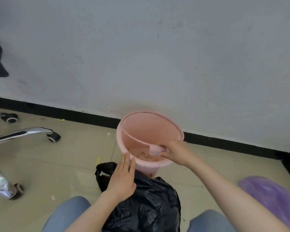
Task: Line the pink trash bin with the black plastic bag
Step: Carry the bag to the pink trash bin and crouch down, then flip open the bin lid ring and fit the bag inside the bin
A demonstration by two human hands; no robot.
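The pink trash bin (146, 131) stands on the tiled floor close to the wall, with brownish dirt on its bottom. A pink inner ring sits tilted inside the bin's mouth. My right hand (173, 152) is closed on the near tab of that ring at the bin's front rim. My left hand (123, 174) lies flat, fingers together, with its fingertips touching the bin's near left rim. The black plastic bag (151, 201) lies crumpled on the floor between my knees, just in front of the bin and partly under my left hand.
A chrome office chair base (23, 133) with castors stands on the left. A purple plastic bag (268, 193) lies at the right. A black skirting board (74, 113) runs along the white wall behind the bin. Small paper scraps dot the floor.
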